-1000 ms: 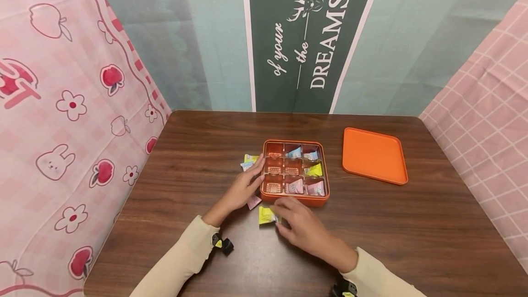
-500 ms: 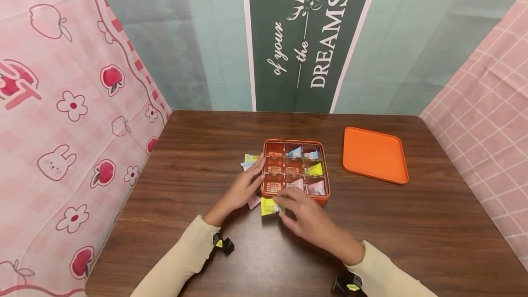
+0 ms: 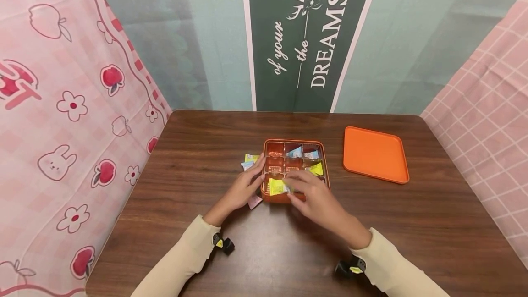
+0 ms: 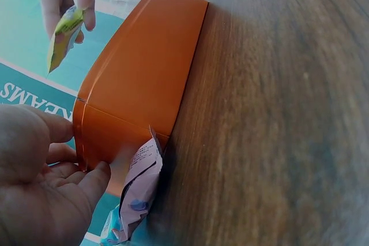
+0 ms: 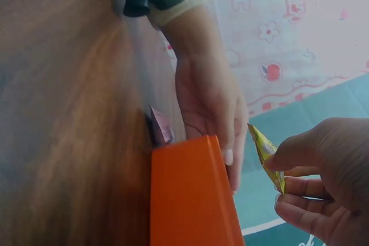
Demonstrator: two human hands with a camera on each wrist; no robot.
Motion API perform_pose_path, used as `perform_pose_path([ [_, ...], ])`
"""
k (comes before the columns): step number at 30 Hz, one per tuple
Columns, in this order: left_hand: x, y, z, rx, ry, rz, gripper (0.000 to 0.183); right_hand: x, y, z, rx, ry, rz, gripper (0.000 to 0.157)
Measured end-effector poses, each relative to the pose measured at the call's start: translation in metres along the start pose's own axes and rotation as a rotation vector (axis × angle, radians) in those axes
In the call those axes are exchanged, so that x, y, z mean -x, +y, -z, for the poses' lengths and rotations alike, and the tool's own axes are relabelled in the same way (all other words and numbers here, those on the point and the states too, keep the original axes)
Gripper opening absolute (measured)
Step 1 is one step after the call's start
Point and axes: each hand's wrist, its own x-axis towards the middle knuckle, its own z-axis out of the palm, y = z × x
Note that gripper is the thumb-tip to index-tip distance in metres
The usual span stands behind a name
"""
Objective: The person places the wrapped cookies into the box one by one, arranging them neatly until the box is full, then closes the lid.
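Note:
My right hand point(image 3: 315, 196) pinches a small yellow wrapped candy point(image 3: 277, 186) between thumb and fingers. It hangs above the near-left compartment of an orange divided box point(image 3: 278, 199), clear of the rim in the right wrist view. My left hand point(image 3: 242, 189) rests against the box's left side, fingers extended along the rim, as the left wrist view point(image 4: 46, 182) also shows. In the far row lie two blue candies, one in the middle point(image 3: 295, 152) and one at the right; a yellow candy point(image 3: 316, 169) lies below them. My right hand hides part of the near row.
Beside my left hand, a yellow candy point(image 3: 250, 157), a blue candy point(image 3: 247, 165) and a pink candy point(image 3: 254, 201) lie on the brown wooden table point(image 3: 198, 150). An orange lid point(image 3: 375, 155) lies flat at the right. Fabric curtains enclose the table's back and sides.
My right hand has carried the yellow candy from the table in front of the box up and forward to above its near-left compartment. My left hand stays at the box's side.

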Motion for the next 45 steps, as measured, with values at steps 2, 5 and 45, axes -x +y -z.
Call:
perform_pose_path([
  [2, 0.0, 0.0, 0.0, -0.007, 0.005, -0.004, 0.053, -0.002, 0.003, 0.002, -0.005, 0.005, -0.008, 0.043],
  [5, -0.001, 0.0, 0.0, -0.01, 0.013, -0.01, 0.053, -0.005, 0.008, 0.005, 0.001, 0.022, -0.01, 0.042],
  [45, -0.001, -0.003, -0.001, -0.014, 0.001, 0.008, 0.054, -0.019, 0.053, 0.002, 0.022, -0.063, -0.25, 0.035],
])
